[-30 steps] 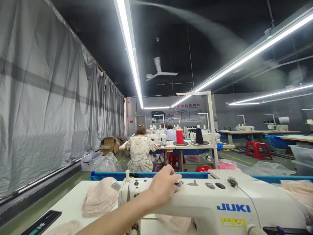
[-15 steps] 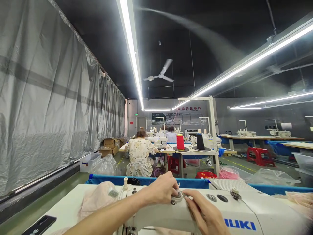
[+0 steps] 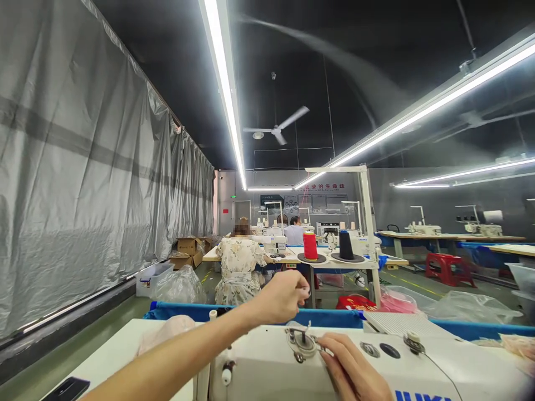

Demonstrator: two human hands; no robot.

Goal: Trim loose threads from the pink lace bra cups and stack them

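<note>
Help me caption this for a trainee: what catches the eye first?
Low in the middle, the left hand is raised, fingers pinched, above the white sewing machine, while the right hand touches its metal thread guide. Behind stand a red thread cone and a black cone.

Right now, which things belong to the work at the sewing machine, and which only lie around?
In hand:
- sewing machine
- metal thread guide on its top, touched by the right hand
- left hand, raised above it, fingers pinched

Lying about:
- pink fabric
- phone
- red cone and black cone behind
</note>
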